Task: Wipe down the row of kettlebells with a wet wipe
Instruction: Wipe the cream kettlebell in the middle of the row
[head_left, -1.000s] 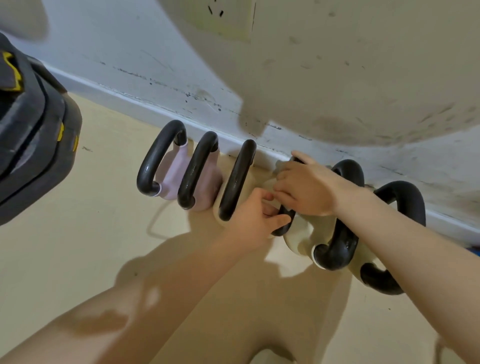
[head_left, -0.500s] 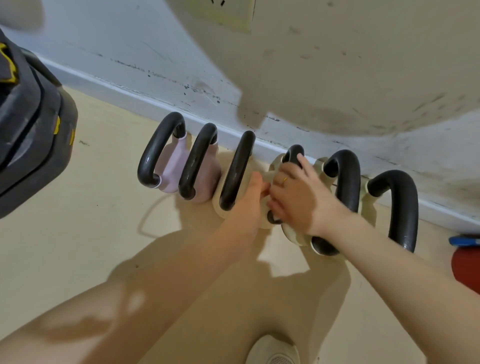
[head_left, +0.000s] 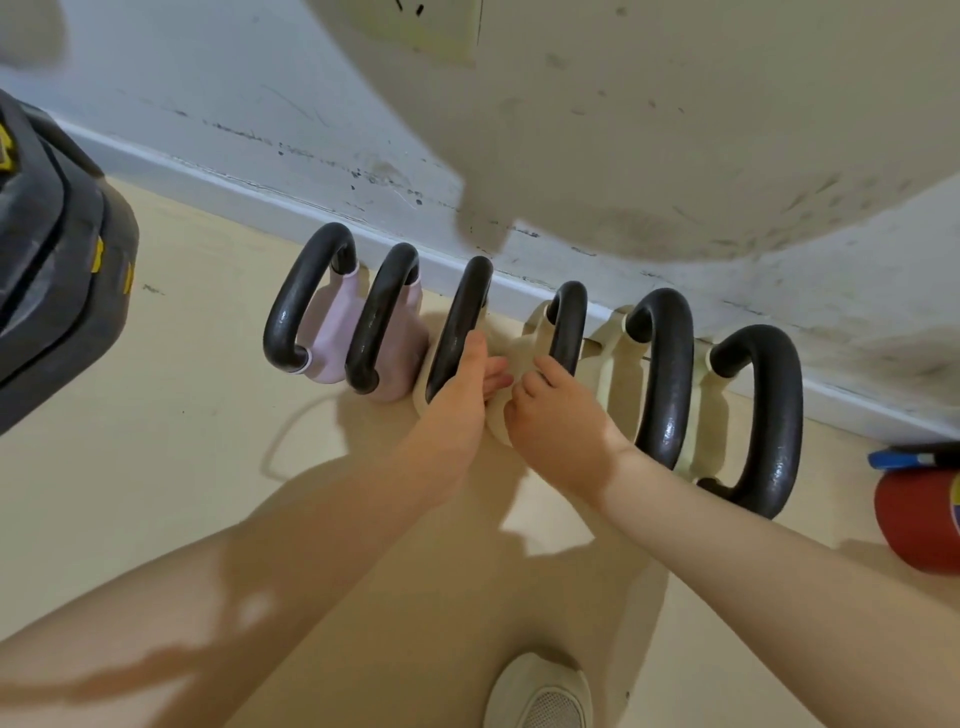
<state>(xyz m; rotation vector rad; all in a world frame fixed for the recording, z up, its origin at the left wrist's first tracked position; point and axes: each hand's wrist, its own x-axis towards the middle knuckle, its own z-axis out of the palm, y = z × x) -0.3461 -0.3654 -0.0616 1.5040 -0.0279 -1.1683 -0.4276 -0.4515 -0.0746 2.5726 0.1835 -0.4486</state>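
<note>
Head view: left hand (head_left: 460, 387) and right hand (head_left: 556, 415) press between kettlebells (head_left: 519, 353).

Both forearms are bare, with no sleeves in view. The left hand (head_left: 457, 395) and the right hand (head_left: 558, 415) wear no gloves. At the bottom of the view, one foot wears a pale off-white shoe (head_left: 540, 693) with a mesh toe panel.

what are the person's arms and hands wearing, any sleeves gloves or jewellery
Both forearms are bare, with no sleeves in view and no gloves. The left hand and right hand show no watch or wristband. No ring can be made out on either hand in this frame.
</note>
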